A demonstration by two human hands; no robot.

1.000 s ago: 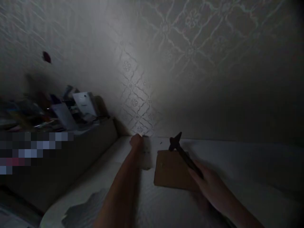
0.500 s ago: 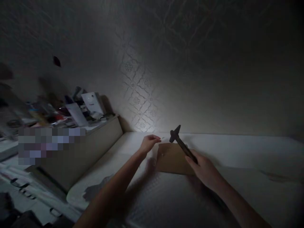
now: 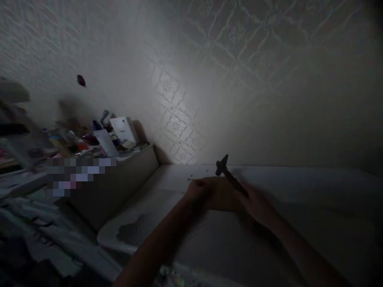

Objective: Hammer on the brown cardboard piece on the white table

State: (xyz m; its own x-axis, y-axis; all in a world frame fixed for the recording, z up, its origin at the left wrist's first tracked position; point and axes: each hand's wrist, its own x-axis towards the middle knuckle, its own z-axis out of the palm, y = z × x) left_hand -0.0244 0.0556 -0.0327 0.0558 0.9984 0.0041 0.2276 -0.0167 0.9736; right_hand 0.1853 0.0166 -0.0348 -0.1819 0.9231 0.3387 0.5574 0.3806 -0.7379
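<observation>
Dark tool (image 3: pixel 228 176) in right hand (image 3: pixel 257 203) grip (apparently closed), long axis up-left toward wall (image 3: pixel 269 99).

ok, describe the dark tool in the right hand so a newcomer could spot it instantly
Start at the pale table against the patterned wall. Near its back edge a brown cardboard sheet lies flat, with the left hand at its left edge. The dark tool rises slantwise from the right hand above that sheet: a thin black shaft with a wider head, the only thing sticking up there.
</observation>
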